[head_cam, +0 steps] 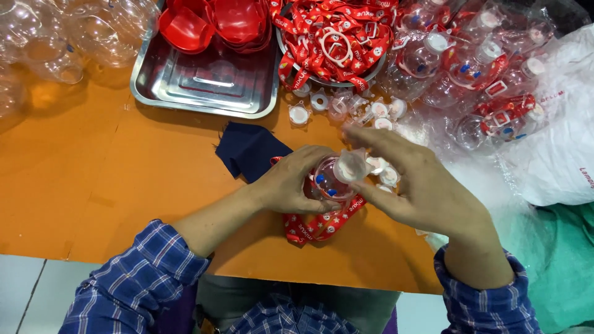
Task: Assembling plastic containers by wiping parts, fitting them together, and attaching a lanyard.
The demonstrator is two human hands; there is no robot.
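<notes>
Orange tabletop (124,179) carries the work. At its near edge the left hand (291,182) is closed around a small clear bottle (328,179) with blue dots inside, held just above the surface. The right hand (411,179) pinches a translucent white cap (351,166) between thumb and fingertips, pressed against the bottle's top. A red printed strap (315,226) hangs from the bottle and lies on the table beneath both hands. A dark blue cloth (247,151) lies just left of the left hand. Loose white caps (346,108) sit behind the hands. A steel tray (210,83) with red plastic pieces (210,25) stands farther back, beside a round bowl of red straps (334,37). Finished bottles (482,80) lie on plastic sheeting at right.
</notes>
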